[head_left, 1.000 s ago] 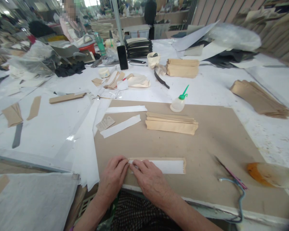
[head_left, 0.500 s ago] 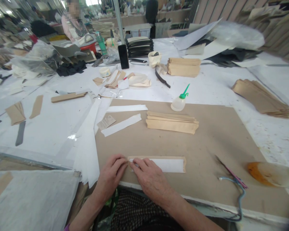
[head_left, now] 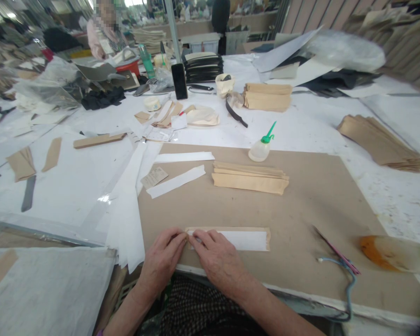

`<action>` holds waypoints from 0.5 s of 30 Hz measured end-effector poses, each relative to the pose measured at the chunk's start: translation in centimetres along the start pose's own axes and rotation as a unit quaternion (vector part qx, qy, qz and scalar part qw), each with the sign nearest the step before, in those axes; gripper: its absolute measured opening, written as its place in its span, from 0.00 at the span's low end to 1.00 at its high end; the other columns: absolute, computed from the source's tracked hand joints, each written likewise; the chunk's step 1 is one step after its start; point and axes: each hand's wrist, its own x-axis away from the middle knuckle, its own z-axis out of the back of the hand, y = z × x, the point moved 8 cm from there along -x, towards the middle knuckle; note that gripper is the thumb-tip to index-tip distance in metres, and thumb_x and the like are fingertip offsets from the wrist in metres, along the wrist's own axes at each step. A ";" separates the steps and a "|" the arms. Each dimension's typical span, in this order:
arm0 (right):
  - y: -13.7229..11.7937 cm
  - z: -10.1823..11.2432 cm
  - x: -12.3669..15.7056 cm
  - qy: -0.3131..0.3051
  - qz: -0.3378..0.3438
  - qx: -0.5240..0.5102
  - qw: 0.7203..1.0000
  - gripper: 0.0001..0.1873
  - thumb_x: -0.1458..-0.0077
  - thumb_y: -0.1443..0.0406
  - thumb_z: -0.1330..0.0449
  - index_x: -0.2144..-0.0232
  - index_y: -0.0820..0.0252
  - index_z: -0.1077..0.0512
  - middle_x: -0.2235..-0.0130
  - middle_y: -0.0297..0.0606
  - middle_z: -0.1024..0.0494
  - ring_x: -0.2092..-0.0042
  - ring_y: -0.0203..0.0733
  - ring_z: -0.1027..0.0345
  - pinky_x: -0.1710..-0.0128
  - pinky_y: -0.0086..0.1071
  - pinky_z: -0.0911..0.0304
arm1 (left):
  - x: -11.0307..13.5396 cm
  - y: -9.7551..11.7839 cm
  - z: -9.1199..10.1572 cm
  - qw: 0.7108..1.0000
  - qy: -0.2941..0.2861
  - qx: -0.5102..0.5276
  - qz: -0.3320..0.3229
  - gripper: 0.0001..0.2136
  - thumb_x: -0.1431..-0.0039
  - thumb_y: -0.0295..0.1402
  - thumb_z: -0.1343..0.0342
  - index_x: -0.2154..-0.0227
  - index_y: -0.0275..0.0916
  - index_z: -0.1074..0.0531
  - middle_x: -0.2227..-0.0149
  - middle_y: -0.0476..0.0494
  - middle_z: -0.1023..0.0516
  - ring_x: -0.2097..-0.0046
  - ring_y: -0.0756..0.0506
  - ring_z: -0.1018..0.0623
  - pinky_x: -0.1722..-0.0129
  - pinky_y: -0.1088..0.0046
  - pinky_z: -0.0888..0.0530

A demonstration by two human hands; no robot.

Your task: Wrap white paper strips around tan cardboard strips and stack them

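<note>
In front of me a tan strip (head_left: 268, 240) lies flat on the brown board, with a narrower white strip (head_left: 248, 241) on top of it. My left hand (head_left: 167, 252) pinches the tan strip's left end between thumb and fingers. Close beside it, my right hand (head_left: 217, 259) rests on the left part of the strips, its fingertips pressed together near that same end. The two hands' fingertips nearly meet, and they hide the left end. Beyond the hands sits a stack of tan strips (head_left: 250, 179). Two loose white strips (head_left: 177, 181) lie to its left.
On the brown board (head_left: 294, 205) stands a green-tipped squeeze bottle (head_left: 259, 150). Thin pink-handled tweezers (head_left: 339, 252), a blue cord (head_left: 352, 284) and an amber-filled bottle (head_left: 392, 252) lie at right. Long white strips (head_left: 128, 210) hang over the edge at left. A person (head_left: 107, 32) works far off.
My left hand and forearm have shifted very slightly, with the wrist a little higher. My right hand and the strips stay in place. The far person has moved slightly left.
</note>
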 end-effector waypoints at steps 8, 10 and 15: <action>0.1 -0.1 0.0 0.003 0.002 0.002 1.000 0.23 0.38 0.72 0.40 0.41 0.66 0.34 0.46 0.45 0.28 0.51 0.49 0.36 0.49 0.42 0.33 | -0.2 0.6 -0.4 0.999 -0.029 -0.042 -0.018 0.10 0.29 0.28 0.54 0.53 0.38 0.27 0.56 0.41 0.25 0.55 0.44 0.25 0.52 0.65 0.24; 0.1 -0.2 0.1 0.005 0.000 -0.001 1.000 0.23 0.38 0.72 0.40 0.41 0.66 0.34 0.46 0.45 0.28 0.51 0.49 0.36 0.48 0.42 0.34 | -0.2 0.8 -0.6 0.997 -0.042 -0.064 -0.026 0.11 0.29 0.28 0.54 0.53 0.37 0.27 0.56 0.40 0.25 0.56 0.44 0.26 0.52 0.64 0.24; 0.2 -0.6 0.3 0.014 -0.009 -0.008 1.000 0.25 0.37 0.73 0.41 0.39 0.66 0.36 0.44 0.46 0.29 0.49 0.49 0.37 0.46 0.42 0.34 | 0.1 1.2 -0.9 0.994 -0.056 -0.086 -0.040 0.11 0.30 0.27 0.53 0.52 0.35 0.27 0.54 0.37 0.24 0.55 0.42 0.26 0.52 0.60 0.24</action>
